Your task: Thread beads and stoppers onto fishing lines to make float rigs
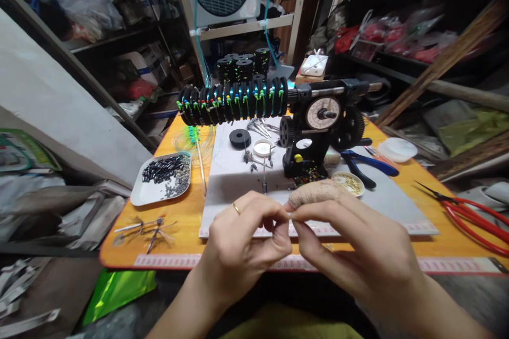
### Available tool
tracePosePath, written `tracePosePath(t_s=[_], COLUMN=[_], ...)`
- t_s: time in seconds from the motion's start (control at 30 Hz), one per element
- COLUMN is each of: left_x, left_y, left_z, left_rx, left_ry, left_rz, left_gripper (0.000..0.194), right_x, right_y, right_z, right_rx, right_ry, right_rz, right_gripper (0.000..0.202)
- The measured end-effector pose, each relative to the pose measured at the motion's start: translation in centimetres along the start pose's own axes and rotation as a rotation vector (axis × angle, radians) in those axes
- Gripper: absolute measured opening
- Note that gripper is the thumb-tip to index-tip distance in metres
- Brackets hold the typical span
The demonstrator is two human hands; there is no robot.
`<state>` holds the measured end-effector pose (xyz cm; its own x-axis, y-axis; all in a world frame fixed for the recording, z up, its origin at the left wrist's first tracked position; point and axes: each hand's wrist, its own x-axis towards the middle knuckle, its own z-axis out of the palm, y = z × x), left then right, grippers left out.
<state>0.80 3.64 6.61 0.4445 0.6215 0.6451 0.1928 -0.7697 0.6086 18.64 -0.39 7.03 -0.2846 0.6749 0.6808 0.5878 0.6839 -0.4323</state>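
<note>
Head view: left hand (242, 243) and right hand (358, 246) meet fingertip to fingertip, thumbs and forefingers pinching something too small to identify; beyond the fingers stands the black winding machine (314, 132).

Lighting bright and even at frame centre, falling dim toward dark corners. Strong wide-angle bending at the edges. Centre sharp; right edge and periphery soft, blurred.

tray (137, 198) left of mat (234, 172), winder (314, 122) behind, scissors (473, 220) right
</note>
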Motion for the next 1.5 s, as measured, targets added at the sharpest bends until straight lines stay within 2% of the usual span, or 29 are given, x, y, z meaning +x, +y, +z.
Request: tracePosePath(t_s=[0.07,0.2,0.27,0.33,0.5,0.7,0.8,0.93,1.13,1.27,1.37,1.5], left_x=[0.1,0.1,0.2,0.3,0.0,-1.0,-1.5,-1.9,-2.3,-2.5,-1.9,-1.4], left_y=[0.2,0.5,0.6,0.6,0.5,0.5,0.3,0.2,0.1,0.4,0.7,0.8], left_z=[0.1,0.0,0.0,0.0,0.2,0.3,0.3,0.4,0.5,0.4,0.5,0.7], left_rx=[-0.099,-0.486,-0.648,-0.737,-0.715,-0.474,-0.492,-0.525,-0.466,-0.306,-0.173,-0.065], left_ry=[0.006,-0.040,-0.045,-0.022,0.022,0.028,0.081,0.128,0.111,0.019,-0.041,0.004], left_rz=[-0.155,-0.491,-0.587,-0.620,-0.587,-0.463,-0.408,-0.382,-0.390,-0.378,-0.273,-0.099], left_gripper=[0.018,0.016,0.012,0.010,0.008,0.007,0.012,0.020,0.024,0.028,0.032,0.022], right_x=[0.0,0.0,0.0,-0.3,-0.7,-0.8,-1.3,-2.0,-2.3,-2.3,-2.4,-2.6], right_y=[0.0,0.1,0.1,-0.1,-0.7,-0.6,-0.4,-0.4,-0.4,-0.5,-0.5,-0.6], right_z=[0.1,0.4,0.5,0.6,0.9,1.3,1.6,2.0,2.2,2.0,1.9,1.8], right_rx=[-0.045,-0.014,-0.005,-0.048,-0.104,0.173,0.285,0.335,0.367,0.378,0.397,0.398], right_ry=[-0.001,0.003,0.038,0.096,0.149,0.154,0.141,0.131,0.124,0.122,0.115,0.111], right_rz=[-0.018,0.000,0.004,-0.003,0.040,0.231,0.344,0.418,0.473,0.489,0.484,0.475], right_gripper=[0.019,0.022,0.024,0.028,0.033,0.021,0.014,0.011,0.010,0.010,0.010,0.011])
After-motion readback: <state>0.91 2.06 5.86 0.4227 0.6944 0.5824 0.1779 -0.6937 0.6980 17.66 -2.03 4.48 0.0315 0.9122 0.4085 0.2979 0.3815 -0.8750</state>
